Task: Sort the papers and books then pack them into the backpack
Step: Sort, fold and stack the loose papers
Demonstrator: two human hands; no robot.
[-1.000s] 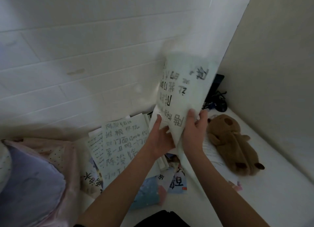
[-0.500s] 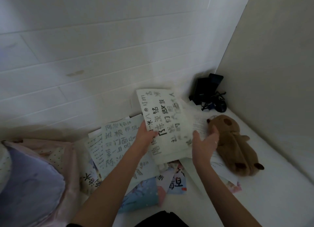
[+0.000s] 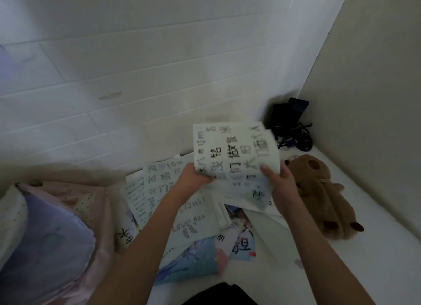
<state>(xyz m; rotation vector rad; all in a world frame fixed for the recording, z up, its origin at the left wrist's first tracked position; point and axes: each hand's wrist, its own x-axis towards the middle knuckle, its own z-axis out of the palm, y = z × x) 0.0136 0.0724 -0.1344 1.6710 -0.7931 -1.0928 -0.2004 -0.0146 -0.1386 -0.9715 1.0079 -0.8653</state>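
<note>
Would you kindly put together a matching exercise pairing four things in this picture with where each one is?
Things:
1. brown plush toy
2. black device with tangled cables
3. white sheet with large handwritten characters
4. lilac and pink bedding

Places:
A. far corner, where the two walls meet
B. held up between the left hand and right hand
C. lower left of the view
D. lying on the white surface, right of the hands

Pairs: 1-D, 2-A, 3-B, 4-C

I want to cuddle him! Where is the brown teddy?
The brown teddy lies on the white surface at the right, beside the right hand, below the black gadgets in the corner.
</note>
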